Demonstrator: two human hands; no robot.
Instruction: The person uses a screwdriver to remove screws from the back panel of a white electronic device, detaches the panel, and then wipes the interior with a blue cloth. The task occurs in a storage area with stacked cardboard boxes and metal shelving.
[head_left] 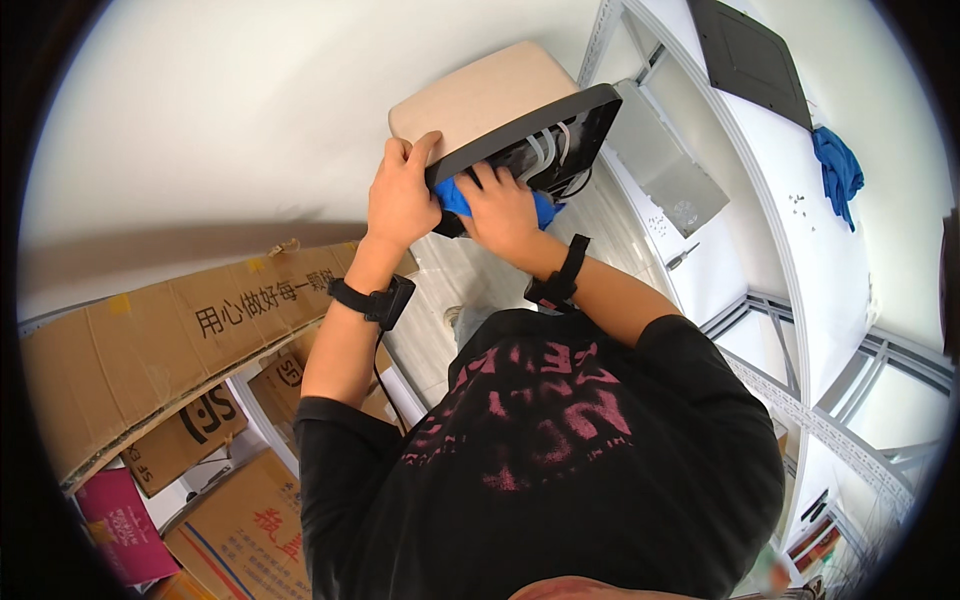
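A boxy casing with a beige top and a dark grey rim stands tilted in front of me, by the white wall. Its open side shows a black inside with pale tubes or cables. My left hand grips the near left corner, fingers over the beige top. Bunched under my right hand is a blue cloth, pressed at the lower edge of the open side; the fingers are closed on it and partly hide it.
On the white shelf at right lie a dark flat panel, another blue cloth and several small screws. Lower down are a grey plate and a screwdriver. Cardboard boxes line the left side.
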